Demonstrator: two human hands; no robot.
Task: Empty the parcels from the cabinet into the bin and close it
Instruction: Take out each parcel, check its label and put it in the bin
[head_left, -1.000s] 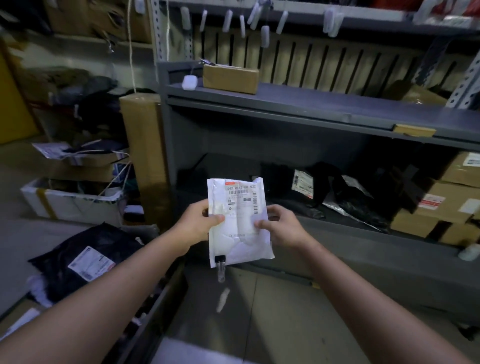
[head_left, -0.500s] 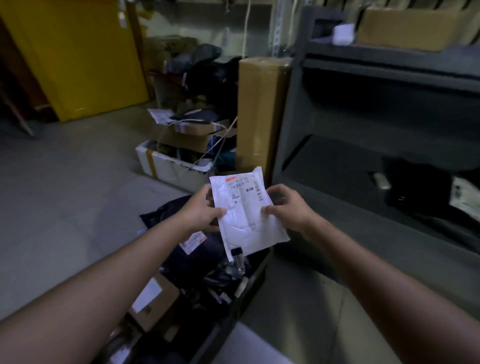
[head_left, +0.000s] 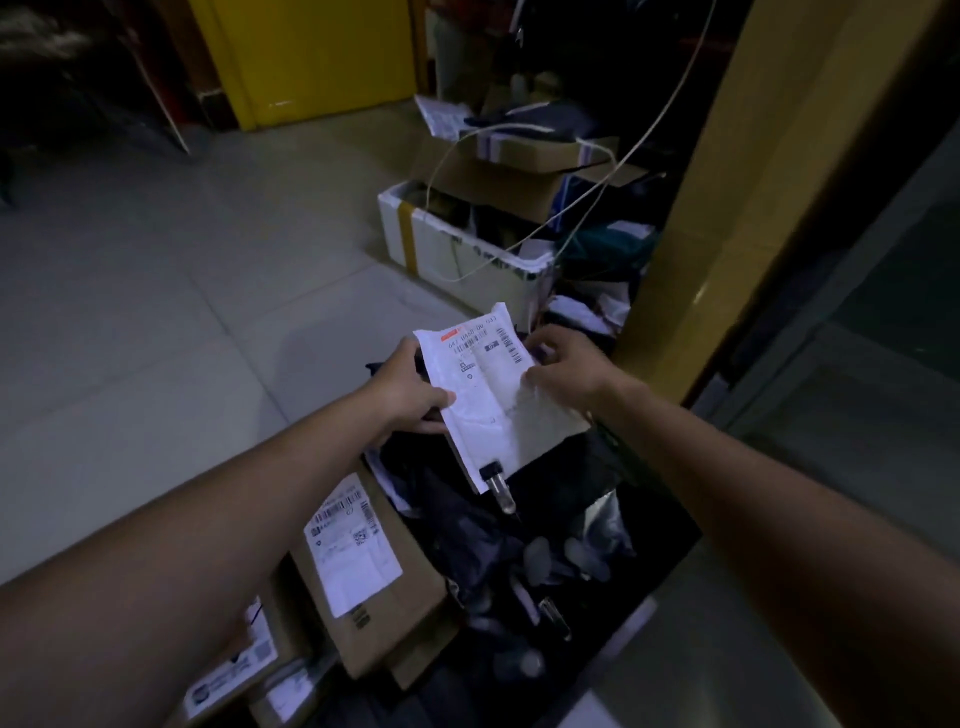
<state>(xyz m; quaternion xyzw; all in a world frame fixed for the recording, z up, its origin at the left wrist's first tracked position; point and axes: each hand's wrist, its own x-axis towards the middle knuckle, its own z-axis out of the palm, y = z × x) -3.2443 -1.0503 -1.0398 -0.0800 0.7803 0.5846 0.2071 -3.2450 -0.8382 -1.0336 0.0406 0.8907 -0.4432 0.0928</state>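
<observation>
Now our left hand and right hand each pinch the white parcel above the bin; we should let go together so it drops inside.

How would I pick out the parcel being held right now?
From the yellow door, come down past the white foam box to the middle of the view. There the left hand and right hand pinch a flat white parcel by its edges. It alone is aloft, pale against the dark bags and cardboard box beneath.
</observation>
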